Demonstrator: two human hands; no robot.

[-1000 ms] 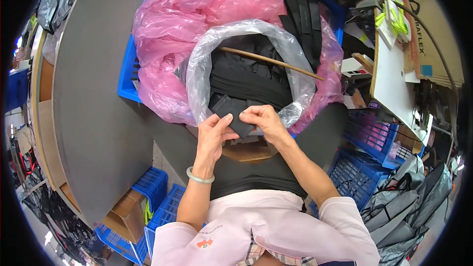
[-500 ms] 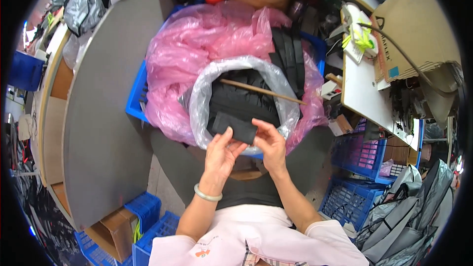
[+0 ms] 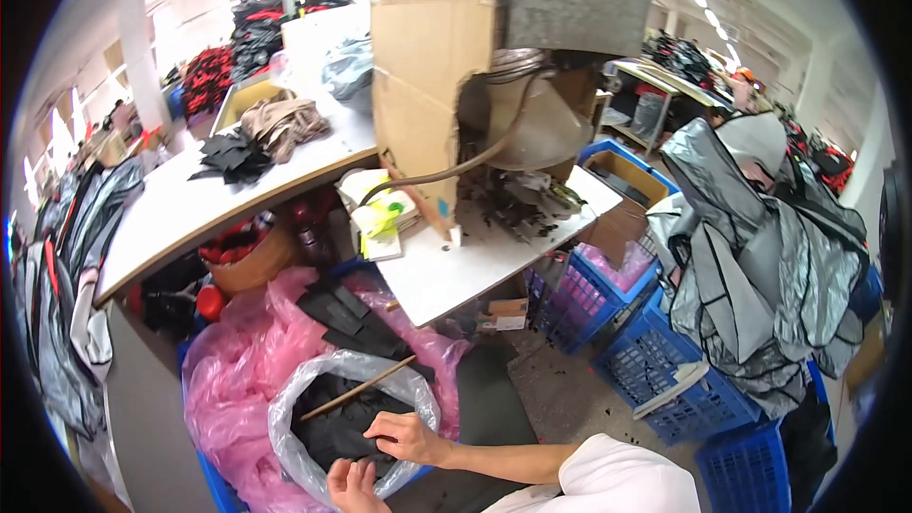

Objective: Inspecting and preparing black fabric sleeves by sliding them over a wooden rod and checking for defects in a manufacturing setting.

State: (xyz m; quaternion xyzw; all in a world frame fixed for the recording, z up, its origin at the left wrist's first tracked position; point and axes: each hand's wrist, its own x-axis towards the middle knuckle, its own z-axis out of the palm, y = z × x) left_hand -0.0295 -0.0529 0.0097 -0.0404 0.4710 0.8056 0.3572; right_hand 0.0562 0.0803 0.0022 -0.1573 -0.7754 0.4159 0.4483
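Here at the near edge, the left hand (image 3: pixel 353 488) is reaching over the rim of a clear plastic bag (image 3: pixel 286 410), its fingers bending upward and lying close together; whether they are pinching anything, I can't tell from here. Just above it, the right hand (image 3: pixel 407 438) is hanging over the bag's mouth, fingers curling in towards the thumb, and again I can't say whether they are gripping something. Black fabric pieces (image 3: pixel 328 439) are filling the bag right beneath both hands, and dark on dark, I'm not making out any single piece between them. A wooden stick (image 3: pixel 359 387) is lying slantwise across the opening. Around the bag, pink plastic (image 3: pixel 249 375) is bunching up, with black strips (image 3: pixel 344 312) resting beyond it. Over to the right, blue crates (image 3: pixel 635 382) are standing on the floor, and silver-grey covers (image 3: pixel 727 256) are heaping over them. Further off, a white board (image 3: pixel 432 283) is jutting out beneath a tall cardboard sheet (image 3: pixel 410 85), a brown cloth (image 3: pixel 287 125) is lying crumpled on the tabletop, and a red-and-black pile (image 3: pixel 206 84) is rising behind.
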